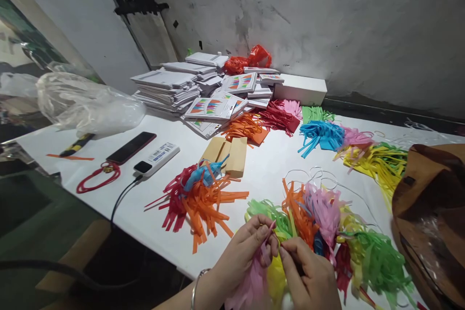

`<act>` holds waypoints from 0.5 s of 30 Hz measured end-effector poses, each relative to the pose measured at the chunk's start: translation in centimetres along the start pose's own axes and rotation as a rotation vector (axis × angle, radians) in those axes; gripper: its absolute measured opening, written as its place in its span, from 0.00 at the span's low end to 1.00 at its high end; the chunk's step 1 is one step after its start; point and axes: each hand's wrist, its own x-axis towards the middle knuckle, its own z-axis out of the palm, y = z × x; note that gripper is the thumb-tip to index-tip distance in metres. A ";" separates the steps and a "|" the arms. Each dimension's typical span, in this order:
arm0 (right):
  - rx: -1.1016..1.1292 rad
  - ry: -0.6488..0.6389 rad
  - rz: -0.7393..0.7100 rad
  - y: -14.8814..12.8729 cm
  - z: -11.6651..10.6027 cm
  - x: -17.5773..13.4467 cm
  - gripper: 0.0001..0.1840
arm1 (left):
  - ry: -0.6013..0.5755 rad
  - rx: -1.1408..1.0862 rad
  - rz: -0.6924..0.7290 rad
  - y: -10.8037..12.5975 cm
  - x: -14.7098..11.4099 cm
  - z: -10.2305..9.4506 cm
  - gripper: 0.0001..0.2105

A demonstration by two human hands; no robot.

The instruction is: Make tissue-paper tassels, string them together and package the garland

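Note:
My left hand (250, 242) is closed around the twisted top of a pink paper tassel (249, 286), whose strips hang down below the fingers. Close beside it, my right hand (308, 271) pinches with thumb and forefinger at a thin yellow strand; the fingertips hide exactly what is gripped. A yellow tassel (276, 276) hangs between the two hands. Just beyond them lie a light green tassel (267, 210), an orange tassel (300, 208) and another pink tassel (323, 208), with a green tassel (381, 256) to the right. White string (323, 174) curls behind these.
Red, blue and orange fringe (199, 198) lies left of my hands, before tan cardboard pieces (236, 155). Further left are a phone (132, 147), a white power bank (160, 159) and a plastic bag (90, 106). Stacked packs (167, 87) stand behind; a brown bag (432, 223) is at right.

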 end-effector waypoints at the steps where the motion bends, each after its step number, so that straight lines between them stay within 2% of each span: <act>1: -0.008 -0.002 0.002 0.1 0.0 -0.1 0.14 | 0.007 -0.003 0.004 0.0 0.0 0.0 0.17; 9: -0.019 0.023 -0.002 0.2 -0.1 -0.3 0.13 | 0.050 0.010 0.035 -0.3 -0.2 0.2 0.17; 15: -0.021 0.042 0.014 0.3 0.1 -0.2 0.14 | 0.035 0.050 0.052 -0.4 -0.3 0.1 0.16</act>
